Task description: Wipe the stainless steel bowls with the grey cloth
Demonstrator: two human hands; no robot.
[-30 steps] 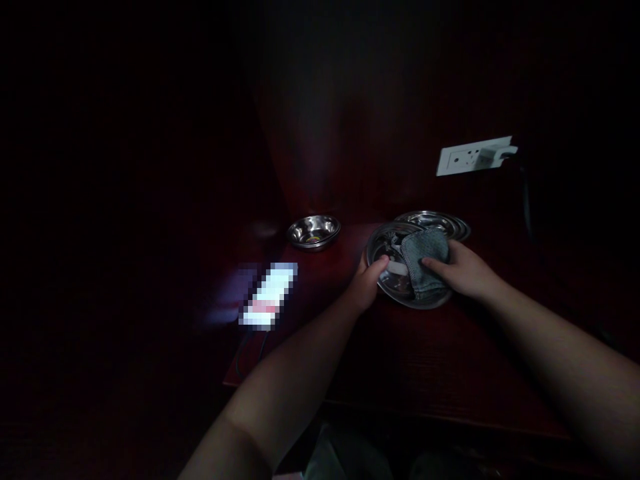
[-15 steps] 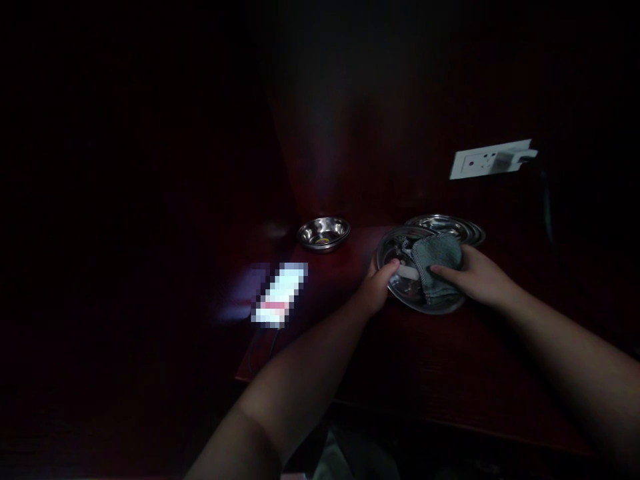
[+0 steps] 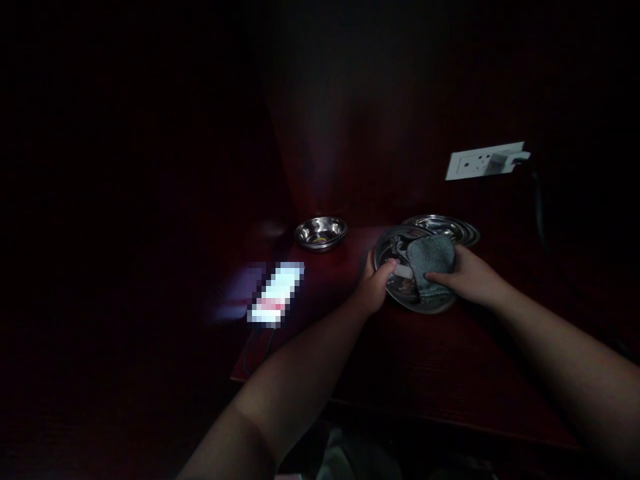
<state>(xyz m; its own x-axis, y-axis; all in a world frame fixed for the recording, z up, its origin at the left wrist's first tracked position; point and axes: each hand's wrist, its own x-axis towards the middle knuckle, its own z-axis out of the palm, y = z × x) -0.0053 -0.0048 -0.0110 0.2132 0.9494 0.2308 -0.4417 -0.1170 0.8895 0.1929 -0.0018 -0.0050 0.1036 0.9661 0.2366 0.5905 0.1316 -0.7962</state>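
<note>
Left hand [image 3: 375, 285] grips the tilted steel plate [image 3: 406, 295] by its rim; right hand [image 3: 464, 277] clutches a grey cloth [image 3: 431, 261] lying near-to-far inside.

view: drifts right, then partly back | right hand [image 3: 467, 277]: fingers [image 3: 433, 275] creep over cloth [image 3: 431, 260] toward the near rim of plate [image 3: 400, 288]

The bright rectangular screen [image 3: 276, 294] is blurred into coarse blocks, unreadable. The grey folded cloth [image 3: 431, 270] hides much of the round steel plate [image 3: 386, 245], which covers the near rim of a second steel plate [image 3: 450, 225] behind it. The left forearm [image 3: 280, 400] and right forearm [image 3: 565, 373] run off the lower edge
</note>
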